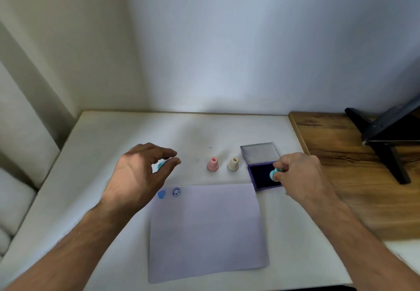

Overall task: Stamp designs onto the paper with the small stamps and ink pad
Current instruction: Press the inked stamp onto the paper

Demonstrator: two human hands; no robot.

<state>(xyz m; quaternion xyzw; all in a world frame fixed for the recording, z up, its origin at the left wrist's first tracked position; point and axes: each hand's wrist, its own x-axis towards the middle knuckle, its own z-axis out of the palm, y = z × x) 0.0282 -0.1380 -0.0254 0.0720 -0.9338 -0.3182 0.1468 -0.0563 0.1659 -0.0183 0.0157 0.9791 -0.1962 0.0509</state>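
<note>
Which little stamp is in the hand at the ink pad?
The turquoise stamp, pinched in the right hand over the ink pad. The pink stamp and cream stamp stand untouched on the table.

A white worktop [113,199] fills the near and middle ground, its far edge meeting a plain pale wall [250,40] that carries a soft bluish light, brightest just above the worktop's far edge. On the left a cream wall [56,29] forms the corner. To the right sits a brown wooden surface [341,177] with visible grain, touching the worktop's edge. A black angled stand [386,136] rests on it at far right.
</note>
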